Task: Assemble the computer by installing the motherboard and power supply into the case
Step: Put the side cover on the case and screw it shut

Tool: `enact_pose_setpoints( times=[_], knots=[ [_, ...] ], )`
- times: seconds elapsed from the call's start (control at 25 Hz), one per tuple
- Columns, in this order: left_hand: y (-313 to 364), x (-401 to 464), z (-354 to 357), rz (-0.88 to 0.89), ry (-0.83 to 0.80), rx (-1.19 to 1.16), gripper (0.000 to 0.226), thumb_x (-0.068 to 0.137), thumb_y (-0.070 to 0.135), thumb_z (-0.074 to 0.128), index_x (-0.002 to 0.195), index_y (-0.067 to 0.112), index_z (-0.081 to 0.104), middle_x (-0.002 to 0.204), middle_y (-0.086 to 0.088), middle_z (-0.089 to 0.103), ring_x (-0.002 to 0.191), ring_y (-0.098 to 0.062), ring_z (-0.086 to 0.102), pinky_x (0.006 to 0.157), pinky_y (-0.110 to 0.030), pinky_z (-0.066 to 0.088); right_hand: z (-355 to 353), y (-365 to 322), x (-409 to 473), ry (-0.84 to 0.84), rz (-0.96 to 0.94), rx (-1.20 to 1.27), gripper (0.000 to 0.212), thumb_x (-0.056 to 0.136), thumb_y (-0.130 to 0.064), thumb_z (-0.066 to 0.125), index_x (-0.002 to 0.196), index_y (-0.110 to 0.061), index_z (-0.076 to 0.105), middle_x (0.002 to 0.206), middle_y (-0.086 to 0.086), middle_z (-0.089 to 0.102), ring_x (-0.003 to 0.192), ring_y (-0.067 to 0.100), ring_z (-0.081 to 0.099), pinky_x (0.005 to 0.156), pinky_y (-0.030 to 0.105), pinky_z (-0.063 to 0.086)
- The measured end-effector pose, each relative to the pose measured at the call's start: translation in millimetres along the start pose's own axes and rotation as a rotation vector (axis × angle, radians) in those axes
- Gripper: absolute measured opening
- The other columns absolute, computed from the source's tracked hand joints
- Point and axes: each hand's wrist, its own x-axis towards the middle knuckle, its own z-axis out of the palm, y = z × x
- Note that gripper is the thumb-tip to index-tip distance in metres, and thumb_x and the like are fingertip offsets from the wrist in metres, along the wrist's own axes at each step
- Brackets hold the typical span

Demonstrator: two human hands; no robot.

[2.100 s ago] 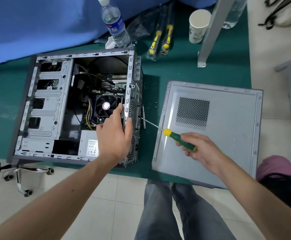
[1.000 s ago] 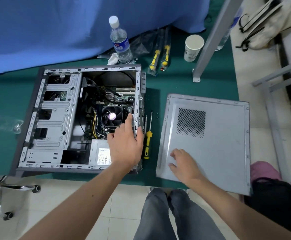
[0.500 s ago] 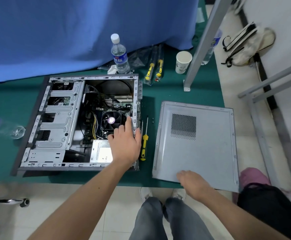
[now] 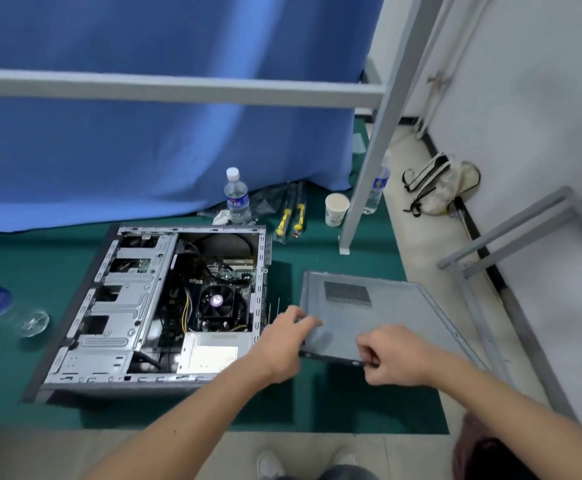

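- The open grey metal computer case (image 4: 116, 306) is laid on its side on the green worktop (image 4: 348, 258), with its interior exposed upward.
- Inside the case, the dark motherboard (image 4: 213, 271) with its black cooler fan (image 4: 217, 302) is seen at the middle right, and the grey boxed power supply (image 4: 210, 355) is seated at the near right corner, just below the fan.
- The flat grey side panel with a perforated vent patch (image 4: 379, 313) is found just right of the case, its near edge raised off the worktop.
- The left hand (image 4: 284, 341) is placed at the panel's near left corner, fingers spread over the top; whether they are clamped on it cannot be told.
- The panel's near edge is gripped by the right hand (image 4: 391, 356), with fingers curled around it.
- A clear plastic water bottle with a blue label (image 4: 237, 197), two yellow-handled tools in a clear bag (image 4: 291, 216) and a white paper cup (image 4: 336, 209) are set beyond the case.
- Another clear bottle (image 4: 2, 306) is lying at the far left.
- A blue cloth (image 4: 144, 133) is hung behind the worktop.
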Motion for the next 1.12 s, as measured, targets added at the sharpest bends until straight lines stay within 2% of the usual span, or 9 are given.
enact_pose_setpoints(
  times=[0.16,0.28,0.36,0.48,0.64,0.72,0.84,1.0,1.12],
  knots=[
    [19,6,-47,0.018,0.032,-0.096,0.051,0.084,-0.009,0.045,0.126,0.016,0.06,0.123,-0.004,0.047,0.111,-0.023,0.055,0.098,-0.033,0.046,-59,9,-12,0.12,0.053,0.079,0.014,0.067,-0.029,0.067,0.069,-0.023,0.055,0.064,-0.01,0.059,0.056,0.005,0.049,0.055,0.019,0.041],
    [29,16,-75,0.05,0.12,-0.087,0.026,0.092,0.007,0.061,0.116,0.016,0.064,0.116,-0.003,0.052,0.106,-0.022,0.057,0.094,-0.031,0.046,-93,17,-12,0.222,0.053,0.185,0.012,0.068,-0.027,0.071,0.07,-0.023,0.059,0.062,-0.01,0.059,0.053,0.004,0.047,0.057,0.021,0.043],
    [38,27,-90,0.048,0.226,-0.094,0.007,0.093,0.016,0.064,0.099,0.018,0.062,0.106,-0.002,0.058,0.101,-0.024,0.059,0.088,-0.032,0.046,-113,28,-9,0.311,0.034,0.239,0.013,0.071,-0.026,0.073,0.072,-0.025,0.06,0.062,-0.011,0.059,0.054,0.003,0.048,0.059,0.022,0.043],
    [48,47,-112,-0.021,0.36,-0.142,0.014,0.093,0.019,0.065,0.086,0.023,0.054,0.095,0.001,0.063,0.091,-0.021,0.057,0.073,-0.029,0.04,-137,54,-7,0.444,-0.01,0.109,0.021,0.084,-0.04,0.07,0.08,-0.03,0.052,0.07,-0.012,0.056,0.063,0.004,0.05,0.059,0.02,0.039],
    [50,69,-130,-0.115,0.428,-0.236,0.019,0.091,0.019,0.067,0.081,0.022,0.052,0.081,0.009,0.057,0.082,-0.018,0.052,0.064,-0.024,0.036,-147,85,6,0.409,0.034,-0.253,0.038,0.094,-0.059,0.049,0.085,-0.024,0.036,0.084,-0.008,0.055,0.075,0.016,0.053,0.061,0.033,0.037],
    [50,78,-134,-0.154,0.457,-0.27,0.018,0.091,0.02,0.069,0.082,0.02,0.054,0.083,0.004,0.059,0.084,-0.022,0.054,0.066,-0.025,0.038,-153,91,18,0.423,0.022,-0.333,0.045,0.093,-0.066,0.043,0.085,-0.022,0.036,0.085,-0.003,0.061,0.077,0.022,0.058,0.059,0.033,0.031],
    [58,90,-139,-0.213,0.546,-0.413,0.012,0.092,0.023,0.069,0.096,0.014,0.062,0.096,-0.002,0.067,0.09,-0.02,0.06,0.081,-0.031,0.045,-175,100,28,0.473,0.003,-0.363,0.05,0.091,-0.07,0.042,0.084,-0.021,0.04,0.084,0.0,0.064,0.078,0.024,0.061,0.059,0.032,0.032],
    [72,93,-132,-0.304,0.729,-0.737,0.019,0.094,0.019,0.066,0.11,0.021,0.057,0.108,0.002,0.067,0.093,-0.012,0.063,0.085,-0.03,0.049,-212,109,24,0.574,-0.026,-0.332,0.047,0.088,-0.068,0.05,0.081,-0.022,0.043,0.074,-0.005,0.055,0.066,0.018,0.052,0.058,0.03,0.038],
    [65,83,-117,-0.468,0.695,-0.923,0.033,0.094,0.02,0.066,0.124,0.011,0.053,0.116,-0.009,0.064,0.096,-0.019,0.059,0.091,-0.036,0.049,-254,100,15,0.669,-0.09,-0.339,0.05,0.085,-0.071,0.051,0.08,-0.022,0.046,0.07,-0.007,0.053,0.067,0.02,0.057,0.058,0.032,0.042]
  ],
)
